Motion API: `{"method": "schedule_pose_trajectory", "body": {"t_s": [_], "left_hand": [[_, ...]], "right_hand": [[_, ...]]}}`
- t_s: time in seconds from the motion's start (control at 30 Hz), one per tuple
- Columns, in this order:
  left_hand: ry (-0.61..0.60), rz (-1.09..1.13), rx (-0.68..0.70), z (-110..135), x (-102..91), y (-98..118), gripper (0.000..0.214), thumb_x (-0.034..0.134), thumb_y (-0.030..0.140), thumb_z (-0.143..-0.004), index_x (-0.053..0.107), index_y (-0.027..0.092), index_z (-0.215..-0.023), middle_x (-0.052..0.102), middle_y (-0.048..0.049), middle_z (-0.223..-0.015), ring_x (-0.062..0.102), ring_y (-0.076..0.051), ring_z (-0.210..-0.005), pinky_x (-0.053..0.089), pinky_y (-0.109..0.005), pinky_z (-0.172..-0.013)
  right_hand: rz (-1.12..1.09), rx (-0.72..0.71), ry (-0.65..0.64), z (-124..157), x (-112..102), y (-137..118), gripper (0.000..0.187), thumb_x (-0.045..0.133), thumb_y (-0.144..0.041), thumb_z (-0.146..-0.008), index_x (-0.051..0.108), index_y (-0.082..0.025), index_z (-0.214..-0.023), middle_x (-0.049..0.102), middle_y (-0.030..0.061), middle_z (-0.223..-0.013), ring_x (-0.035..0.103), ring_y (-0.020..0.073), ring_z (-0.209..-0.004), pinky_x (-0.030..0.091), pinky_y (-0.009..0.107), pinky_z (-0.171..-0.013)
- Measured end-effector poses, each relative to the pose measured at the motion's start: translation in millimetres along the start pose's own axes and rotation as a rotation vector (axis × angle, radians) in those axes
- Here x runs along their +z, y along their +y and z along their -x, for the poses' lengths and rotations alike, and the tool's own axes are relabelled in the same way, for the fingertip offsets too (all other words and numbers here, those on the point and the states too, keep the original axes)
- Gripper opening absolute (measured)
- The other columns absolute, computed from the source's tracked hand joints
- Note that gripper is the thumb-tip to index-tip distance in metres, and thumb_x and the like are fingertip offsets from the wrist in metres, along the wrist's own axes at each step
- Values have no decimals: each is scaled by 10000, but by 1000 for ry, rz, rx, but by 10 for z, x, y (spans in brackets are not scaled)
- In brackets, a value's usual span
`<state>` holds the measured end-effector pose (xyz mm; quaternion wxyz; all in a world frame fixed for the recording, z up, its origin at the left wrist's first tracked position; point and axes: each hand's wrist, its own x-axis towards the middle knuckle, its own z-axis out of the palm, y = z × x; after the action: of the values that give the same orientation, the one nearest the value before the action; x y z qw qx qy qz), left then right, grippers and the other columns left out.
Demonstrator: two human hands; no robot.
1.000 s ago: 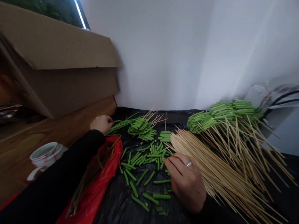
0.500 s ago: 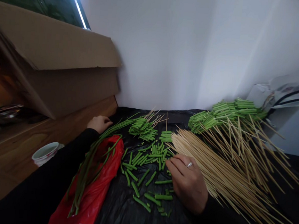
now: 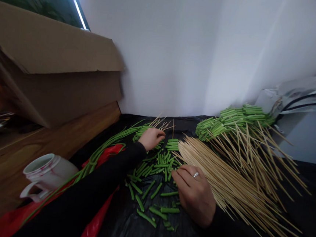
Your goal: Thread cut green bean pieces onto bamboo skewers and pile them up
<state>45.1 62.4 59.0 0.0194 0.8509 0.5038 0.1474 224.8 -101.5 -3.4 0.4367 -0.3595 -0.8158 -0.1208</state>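
Note:
My left hand (image 3: 152, 138) reaches over a small pile of skewered green bean pieces (image 3: 139, 132), its fingers bent together; anything in them is hidden. My right hand (image 3: 195, 195), with a ring, lies low beside the cut green bean pieces (image 3: 161, 165), fingertips drawn together, and what they grip cannot be made out. Between the hands sits a short skewered row of beans (image 3: 172, 144) with its stick pointing away. Bare bamboo skewers (image 3: 225, 172) lie in a heap right of my right hand. Long uncut beans (image 3: 106, 145) rest on a red plastic bag (image 3: 101, 216), partly behind my left sleeve.
A larger stack of skewered beans (image 3: 238, 120) stands at the back right. Black plastic sheeting (image 3: 126, 230) covers the work surface. A white mug (image 3: 55, 170) stands at left, near a cardboard box (image 3: 74, 96). A pale wall (image 3: 174, 61) closes off the back.
My left hand has moved right, from the long beans to above the small skewered pile. The left forearm now covers much of the red bag, and more of the mug shows. My right hand has barely moved.

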Motion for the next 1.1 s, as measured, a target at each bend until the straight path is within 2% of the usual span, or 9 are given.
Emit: {"method": "schedule_pose_trajectory", "body": {"t_s": [0.13, 0.3, 0.43, 0.57, 0.7, 0.77, 0.87, 1.0, 1.1], "left_hand": [[-44, -41, -115, -365, 270, 159, 248, 537, 326, -841, 740, 218, -934, 738, -64, -958, 659, -204, -919, 482, -285, -841], [-120, -112, -341, -782, 529, 190, 294, 610, 400, -774, 740, 164, -892, 712, -172, -1006, 657, -299, -976, 508, -379, -810], [-191, -128, -424, -934, 665, 217, 343, 668, 416, -709, 725, 162, -933, 686, -190, -1094, 635, -326, -1040, 510, -398, -826], [-230, -131, -448, -963, 717, 243, 317, 638, 341, -753, 702, 143, -992, 666, -194, -1135, 620, -319, -1073, 505, -391, -845], [-258, -127, -413, -1032, 641, 220, 318, 585, 344, -848, 650, 122, -1067, 649, -169, -1130, 622, -268, -1040, 506, -387, -851], [-261, -128, -378, -1109, 546, 203, 335, 554, 360, -886, 598, 139, -1135, 620, -120, -1155, 611, -228, -1016, 508, -420, -854], [-264, -131, -314, -1234, 343, 180, 323, 549, 348, -895, 579, 150, -1148, 602, -96, -1157, 603, -214, -996, 514, -427, -841], [-305, -157, -254, -1276, 47, 107, 283, 546, 352, -894, 615, 137, -1065, 641, -76, -1060, 623, -195, -920, 521, -388, -800], [-328, -209, -230, -1150, -94, -17, 201, 568, 316, -856, 680, 153, -890, 696, -49, -906, 639, -192, -874, 496, -304, -776]], "right_hand": [[12, 1, -18, -22, 2, -30, 284, 376, -99, -908, 636, -92, -1023, 624, 95, -822, 517, 223, -943, 410, 389, -793], [56, -13, -18, -58, -17, -58, 262, 390, -97, -906, 641, -90, -979, 604, 89, -782, 521, 217, -916, 403, 373, -755], [66, -23, -14, -65, -14, -57, 263, 391, -93, -903, 640, -83, -987, 603, 89, -781, 519, 217, -903, 400, 367, -742], [73, -33, -1, -74, -7, -60, 263, 399, -98, -902, 634, -66, -1016, 605, 91, -790, 518, 219, -913, 402, 371, -758], [75, -28, 11, -82, -17, -76, 260, 394, -93, -909, 637, -74, -998, 603, 85, -779, 520, 213, -892, 393, 364, -737], [70, -31, 12, -81, -21, -79, 265, 383, -96, -914, 638, -84, -986, 601, 81, -773, 518, 210, -879, 385, 361, -723], [55, -30, -9, -75, -22, -75, 263, 381, -97, -913, 636, -87, -972, 599, 81, -778, 512, 213, -880, 381, 361, -721], [49, -30, -30, -64, -24, -73, 253, 392, -103, -909, 630, -74, -991, 603, 88, -807, 505, 220, -903, 382, 370, -734], [50, -32, -41, -54, -25, -85, 253, 391, -112, -912, 628, -80, -993, 598, 83, -804, 500, 217, -899, 384, 375, -748]]}}
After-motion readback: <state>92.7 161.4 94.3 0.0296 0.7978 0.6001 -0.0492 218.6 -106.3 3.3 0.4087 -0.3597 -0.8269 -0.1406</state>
